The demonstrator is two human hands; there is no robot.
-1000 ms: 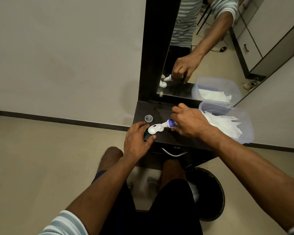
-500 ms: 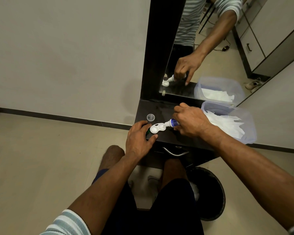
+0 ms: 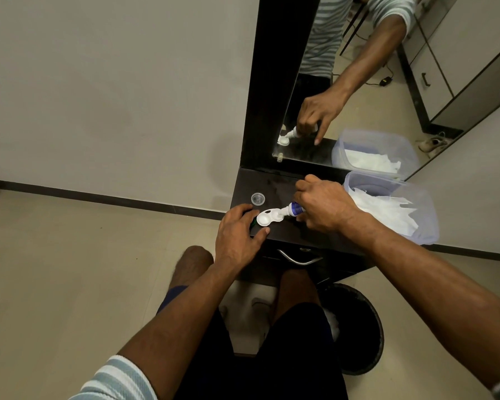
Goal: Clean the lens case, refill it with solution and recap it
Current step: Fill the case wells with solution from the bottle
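The right hand (image 3: 322, 206) grips the solution bottle (image 3: 293, 209), tipped with its nozzle over the near well of the open white lens case (image 3: 269, 217), which lies on the dark table (image 3: 274, 189) just left of that grip. Across the last second the pose barely shifts — nozzle and case stay put, so filling looks underway, though no liquid is visible. The left hand (image 3: 237, 232) steadies the case's far end, fingers curled by something green; I cannot tell whether it holds it. A clear cap (image 3: 257, 198) waits just beyond — recapping remains.
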